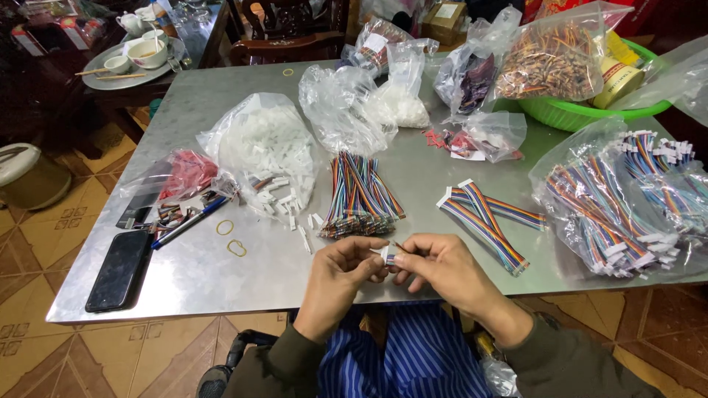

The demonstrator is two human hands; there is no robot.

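Steel table, tiled floor below. Left hand and right hand meet at the near edge, fingertips of both pinched on a small white connector. Loose wire bundle lies just behind; phone far left.

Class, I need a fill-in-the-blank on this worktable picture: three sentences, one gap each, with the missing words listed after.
1. The left hand and right hand together pinch a small ____ connector.
2. The black phone lies on the metal table near its ____ edge.
3. The basket at the far right corner is ____ in colour.

Missing words: white; left; green
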